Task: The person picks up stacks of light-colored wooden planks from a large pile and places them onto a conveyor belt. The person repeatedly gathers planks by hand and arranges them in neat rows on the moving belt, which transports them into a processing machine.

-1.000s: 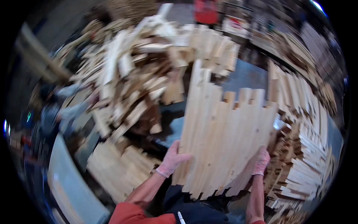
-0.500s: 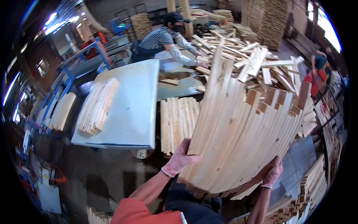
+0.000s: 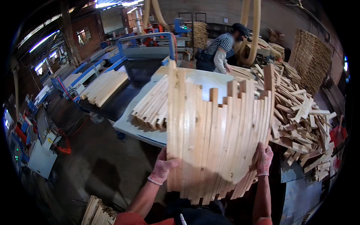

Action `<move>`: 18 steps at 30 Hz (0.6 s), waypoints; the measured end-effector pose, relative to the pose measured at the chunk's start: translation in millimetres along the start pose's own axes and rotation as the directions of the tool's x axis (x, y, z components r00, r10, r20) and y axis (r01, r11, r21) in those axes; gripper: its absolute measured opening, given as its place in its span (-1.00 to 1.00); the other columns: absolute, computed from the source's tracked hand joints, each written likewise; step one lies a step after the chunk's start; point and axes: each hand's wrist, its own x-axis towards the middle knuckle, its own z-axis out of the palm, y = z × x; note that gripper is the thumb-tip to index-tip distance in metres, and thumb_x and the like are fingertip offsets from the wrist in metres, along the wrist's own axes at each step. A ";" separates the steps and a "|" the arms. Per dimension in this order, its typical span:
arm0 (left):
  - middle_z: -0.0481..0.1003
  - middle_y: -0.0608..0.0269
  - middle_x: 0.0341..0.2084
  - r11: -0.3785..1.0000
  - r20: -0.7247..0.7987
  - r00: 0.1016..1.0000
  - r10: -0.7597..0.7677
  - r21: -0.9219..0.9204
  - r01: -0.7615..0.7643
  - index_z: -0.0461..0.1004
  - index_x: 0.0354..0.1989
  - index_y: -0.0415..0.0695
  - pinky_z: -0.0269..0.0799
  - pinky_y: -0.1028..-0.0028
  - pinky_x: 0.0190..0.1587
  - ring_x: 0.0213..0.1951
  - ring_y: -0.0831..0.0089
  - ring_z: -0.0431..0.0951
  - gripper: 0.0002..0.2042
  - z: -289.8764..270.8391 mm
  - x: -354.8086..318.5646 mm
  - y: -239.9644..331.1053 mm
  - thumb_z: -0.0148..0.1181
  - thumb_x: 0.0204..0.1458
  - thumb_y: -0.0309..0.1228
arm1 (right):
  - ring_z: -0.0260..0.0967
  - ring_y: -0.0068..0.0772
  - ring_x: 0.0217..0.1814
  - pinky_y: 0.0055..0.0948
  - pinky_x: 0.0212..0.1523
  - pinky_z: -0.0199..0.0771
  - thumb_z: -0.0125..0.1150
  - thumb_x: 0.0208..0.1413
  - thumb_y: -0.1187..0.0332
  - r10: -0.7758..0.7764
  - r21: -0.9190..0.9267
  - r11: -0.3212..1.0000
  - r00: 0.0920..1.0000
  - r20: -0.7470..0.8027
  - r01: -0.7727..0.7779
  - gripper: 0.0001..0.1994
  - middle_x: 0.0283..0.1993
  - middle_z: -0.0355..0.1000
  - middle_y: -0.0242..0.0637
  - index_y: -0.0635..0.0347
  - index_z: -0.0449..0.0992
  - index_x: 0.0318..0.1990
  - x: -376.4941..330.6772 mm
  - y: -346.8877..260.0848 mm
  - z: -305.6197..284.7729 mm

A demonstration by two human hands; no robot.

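A wide row of pale wooden strips (image 3: pixel 217 142) stands tilted up in front of me, pressed side by side, with uneven top ends. My left hand (image 3: pixel 164 167), in a pinkish knit glove, grips its left edge, the thumb on the front face. On the opposite edge my right hand (image 3: pixel 264 159), gloved alike, squeezes inward. Behind the strips, a pale-topped table (image 3: pixel 125 122) carries another batch of wooden strips (image 3: pixel 150 107), partly covered by the ones I hold.
Beyond the table, more strips (image 3: pixel 105 87) lie on a dark conveyor (image 3: pixel 140 73) with a blue frame. A co-worker (image 3: pixel 221 48) stands at the back beside a large heap of loose wood pieces (image 3: pixel 300 116). Low at the left is a wood stack (image 3: pixel 98 212).
My view has turned left, and the held strips have come round toward the pale table, now more upright. Both hands keep their grip. The co-worker's arms have drawn back from the heap.
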 end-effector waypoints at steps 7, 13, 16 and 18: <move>0.59 0.27 -0.03 0.977 -0.337 0.918 0.211 0.091 -0.191 0.50 0.23 -0.18 0.57 0.39 -0.04 -0.07 0.43 0.61 -0.47 -184.2 -41.2 97.5 0.34 0.00 -0.47 | 0.34 -0.48 -0.65 -0.29 -0.66 0.36 0.47 0.17 0.07 0.172 0.105 0.960 0.844 0.509 -0.259 -0.59 -0.51 0.44 -0.30 0.30 0.51 -0.26 -78.8 -214.7 198.7; 0.54 0.04 0.07 0.933 -0.627 0.693 0.356 0.283 -0.223 0.36 0.35 -0.30 0.60 0.18 0.10 0.02 0.17 0.62 -0.43 -287.9 -70.5 179.3 0.21 0.15 -0.35 | 0.58 -0.18 -0.19 -0.18 -0.09 0.57 0.50 0.05 -0.12 -0.181 0.186 0.981 0.644 0.744 0.061 -0.39 -0.21 0.59 -0.06 0.35 0.65 -0.07 -120.7 -266.1 389.1; 0.50 -0.02 0.14 0.917 -0.607 0.687 0.398 0.268 -0.294 0.24 0.44 -0.29 0.61 0.15 0.11 0.08 0.10 0.60 -0.30 -362.5 -77.0 221.8 0.28 0.12 -0.29 | 0.60 0.00 -0.06 -0.10 -0.01 0.57 0.49 -0.01 -0.20 -0.297 0.276 0.954 0.507 0.809 0.119 -0.33 -0.12 0.61 0.04 0.31 0.67 -0.06 -154.1 -291.5 481.7; 0.50 -0.05 0.18 0.906 -0.568 0.712 0.414 0.338 -0.257 0.22 0.45 -0.26 0.58 0.07 0.18 0.13 0.01 0.59 -0.28 -355.7 -50.5 255.8 0.24 0.22 -0.09 | 0.60 0.02 -0.01 -0.08 0.02 0.56 0.47 -0.01 -0.22 -0.275 0.226 0.961 0.446 0.852 0.162 -0.33 -0.08 0.60 0.06 0.31 0.67 -0.07 -163.0 -320.4 521.5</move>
